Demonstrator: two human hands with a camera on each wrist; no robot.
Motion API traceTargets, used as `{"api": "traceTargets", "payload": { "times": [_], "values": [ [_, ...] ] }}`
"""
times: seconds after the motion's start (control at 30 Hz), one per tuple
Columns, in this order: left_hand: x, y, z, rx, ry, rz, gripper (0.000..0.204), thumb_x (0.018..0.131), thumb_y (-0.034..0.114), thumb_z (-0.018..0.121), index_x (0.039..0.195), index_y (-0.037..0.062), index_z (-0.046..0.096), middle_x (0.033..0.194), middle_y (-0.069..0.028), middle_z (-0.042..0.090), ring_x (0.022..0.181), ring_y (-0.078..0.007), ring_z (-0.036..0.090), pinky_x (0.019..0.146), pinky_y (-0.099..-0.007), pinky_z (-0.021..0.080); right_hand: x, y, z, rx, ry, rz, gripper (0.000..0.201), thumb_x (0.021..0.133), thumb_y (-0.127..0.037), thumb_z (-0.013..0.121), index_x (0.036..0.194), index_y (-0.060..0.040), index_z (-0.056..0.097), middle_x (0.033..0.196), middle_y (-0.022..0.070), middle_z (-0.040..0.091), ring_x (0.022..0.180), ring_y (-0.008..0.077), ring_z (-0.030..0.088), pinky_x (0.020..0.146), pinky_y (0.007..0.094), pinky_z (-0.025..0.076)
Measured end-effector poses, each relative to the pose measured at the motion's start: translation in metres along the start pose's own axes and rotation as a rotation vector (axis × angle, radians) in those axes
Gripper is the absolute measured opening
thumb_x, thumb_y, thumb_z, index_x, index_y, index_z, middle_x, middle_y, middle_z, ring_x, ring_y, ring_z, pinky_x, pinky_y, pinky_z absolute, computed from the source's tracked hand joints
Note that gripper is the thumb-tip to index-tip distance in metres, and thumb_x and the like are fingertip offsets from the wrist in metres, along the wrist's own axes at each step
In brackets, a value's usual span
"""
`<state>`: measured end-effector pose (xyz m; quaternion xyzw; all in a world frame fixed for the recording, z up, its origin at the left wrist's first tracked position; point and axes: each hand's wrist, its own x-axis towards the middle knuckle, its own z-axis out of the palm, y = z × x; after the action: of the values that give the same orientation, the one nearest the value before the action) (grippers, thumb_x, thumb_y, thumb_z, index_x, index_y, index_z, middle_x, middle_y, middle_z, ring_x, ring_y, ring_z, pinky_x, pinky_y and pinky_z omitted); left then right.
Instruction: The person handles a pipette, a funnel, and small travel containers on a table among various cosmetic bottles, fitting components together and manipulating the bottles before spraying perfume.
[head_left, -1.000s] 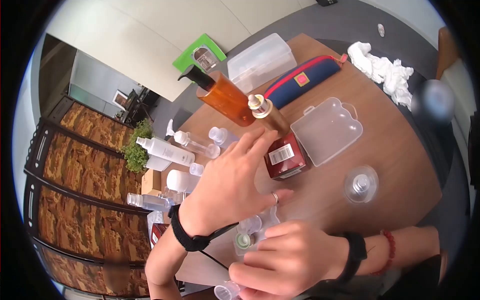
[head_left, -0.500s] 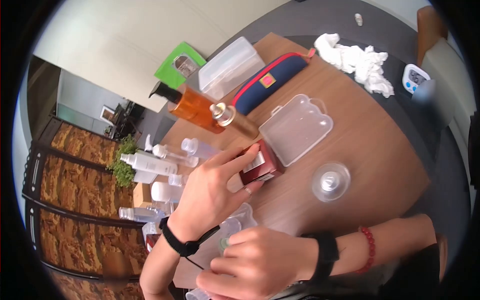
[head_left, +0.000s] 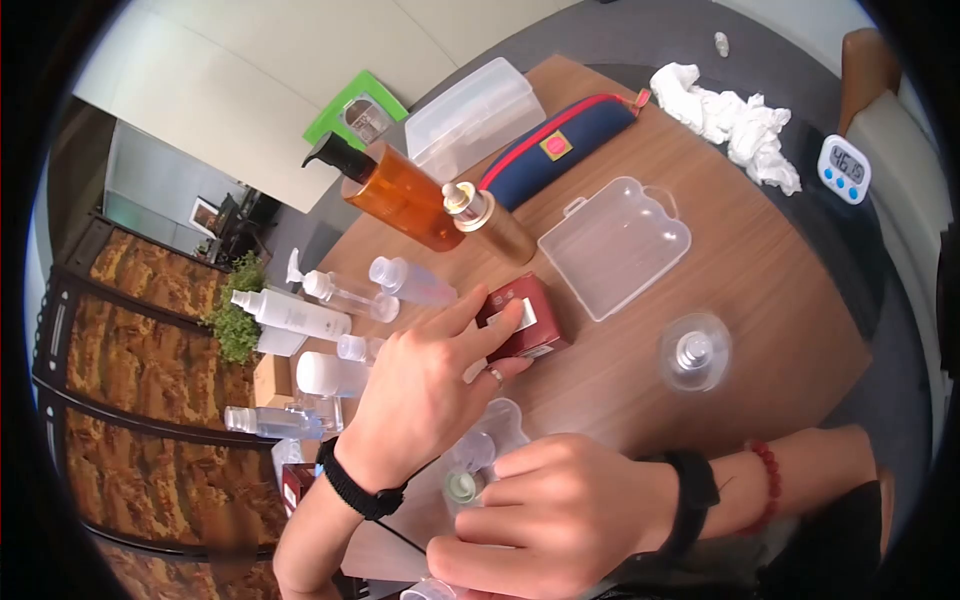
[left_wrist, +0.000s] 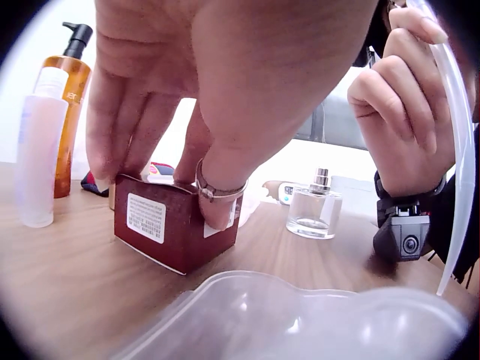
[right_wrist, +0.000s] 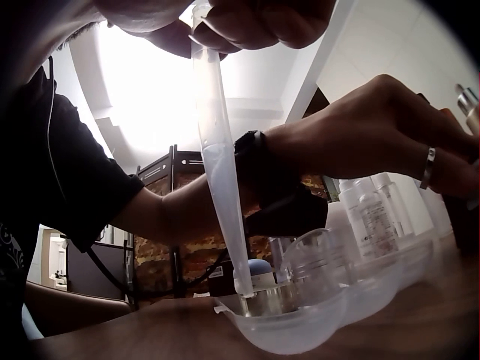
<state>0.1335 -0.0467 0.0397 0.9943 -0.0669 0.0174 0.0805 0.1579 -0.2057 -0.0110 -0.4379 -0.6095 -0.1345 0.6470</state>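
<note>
My left hand [head_left: 425,375] grips a dark red box [head_left: 545,310] with white barcode labels. In the left wrist view, its fingers reach over the far side and the thumb presses the right side. My right hand [head_left: 565,510] is curled at the front of the table. It holds a tapered translucent tube [right_wrist: 221,176] by its upper end, with pale contents in the lower part. The tube slants down, its tip at a small round jar [right_wrist: 268,300] in a clear scalloped tray [right_wrist: 289,337]. A clear lidded pot [right_wrist: 313,259] overlaps the jar's far side.
A gold dropper bottle [head_left: 500,230], an amber pump bottle [head_left: 405,205] and a navy pencil case [head_left: 560,150] stand behind the box. A clear scalloped case [head_left: 615,250] and glass spray bottle [head_left: 695,352] lie rightward. Several small bottles, including a white spray bottle [head_left: 300,315], crowd the left.
My left hand has closed its fingers and thumb onto the red box, where the thumb was apart before. The head view has shifted, bringing a white timer clearly into sight. The right hand keeps its hold.
</note>
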Motion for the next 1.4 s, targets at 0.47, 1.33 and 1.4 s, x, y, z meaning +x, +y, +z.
{"api": "traceTargets", "payload": {
  "times": [0.47, 1.33, 1.4],
  "values": [
    [0.003, 0.005, -0.007, 0.023, 0.098, 0.002, 0.052, 0.072, 0.013, 0.088, 0.118, -0.0003, 0.069, 0.133, -0.0226, 0.062, 0.115, -0.0383, 0.065, 0.095, -0.0405, 0.055, 0.005, 0.001, -0.001, -0.006, 0.050, -0.049, 0.013, 0.077, -0.013, 0.071, 0.076, -0.0117, 0.058, 0.055, -0.0015, 0.047, 0.044, 0.0169, 0.050, 0.042, 0.0290, 0.040],
    [0.106, 0.033, 0.012, 0.014, -0.261, 0.064, 0.077, 0.079, 0.030, 0.083, 0.134, -0.0113, 0.049, 0.118, -0.0303, 0.061, 0.115, -0.0443, 0.058, 0.098, -0.0456, 0.048, -0.002, -0.009, 0.006, 0.029, 0.131, -0.040, 0.011, 0.077, -0.019, 0.071, 0.081, -0.0130, 0.062, 0.057, -0.0048, 0.051, 0.046, 0.0112, 0.053, 0.043, 0.0249, 0.038],
    [0.110, 0.029, 0.016, -0.002, -0.182, 0.149, 0.077, 0.079, 0.032, 0.083, 0.133, -0.0126, 0.049, 0.117, -0.0309, 0.061, 0.114, -0.0444, 0.058, 0.096, -0.0455, 0.049, -0.002, -0.011, 0.007, 0.018, 0.156, -0.029, 0.011, 0.077, -0.019, 0.071, 0.080, -0.0130, 0.062, 0.057, -0.0048, 0.050, 0.046, 0.0113, 0.053, 0.043, 0.0249, 0.038]
  ]
}}
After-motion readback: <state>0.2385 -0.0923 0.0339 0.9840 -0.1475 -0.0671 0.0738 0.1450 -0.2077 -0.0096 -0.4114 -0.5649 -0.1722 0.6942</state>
